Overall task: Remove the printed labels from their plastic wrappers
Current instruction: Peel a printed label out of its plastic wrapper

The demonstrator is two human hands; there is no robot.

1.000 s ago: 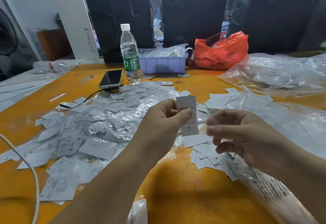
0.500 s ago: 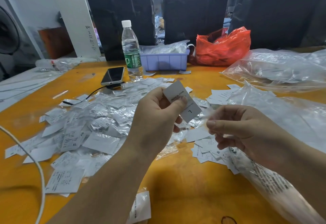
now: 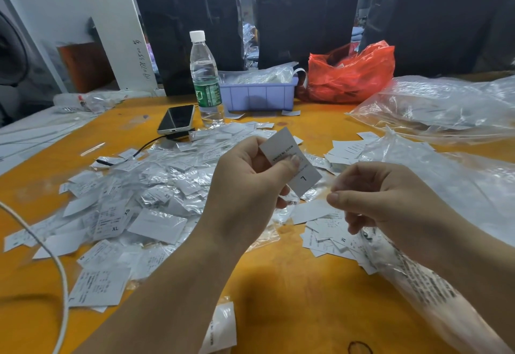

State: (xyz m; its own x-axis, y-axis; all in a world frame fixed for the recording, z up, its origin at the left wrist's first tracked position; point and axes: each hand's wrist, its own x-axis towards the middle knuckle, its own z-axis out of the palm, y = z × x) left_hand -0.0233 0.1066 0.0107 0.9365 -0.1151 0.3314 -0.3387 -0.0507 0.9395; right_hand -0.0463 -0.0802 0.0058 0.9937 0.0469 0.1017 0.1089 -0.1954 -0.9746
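My left hand (image 3: 248, 183) pinches a white printed label (image 3: 289, 158) marked "L" between thumb and fingers, held tilted above the orange table (image 3: 278, 284). My right hand (image 3: 379, 200) pinches a thin clear plastic wrapper (image 3: 327, 186) just right of the label's lower corner. A heap of wrapped labels (image 3: 145, 194) lies to the left. A smaller pile of bare labels (image 3: 331, 231) lies under my right hand.
A water bottle (image 3: 204, 75), a phone (image 3: 177, 118) with a black cable, a purple bin (image 3: 259, 94) and a red bag (image 3: 351, 75) stand at the back. Large clear bags (image 3: 446, 108) cover the right side. A white cable (image 3: 60, 275) crosses the lower left.
The label has tilted from upright to slanting up-left in my left hand, and the hands have drawn slightly apart, the wrapper staying with my right hand.
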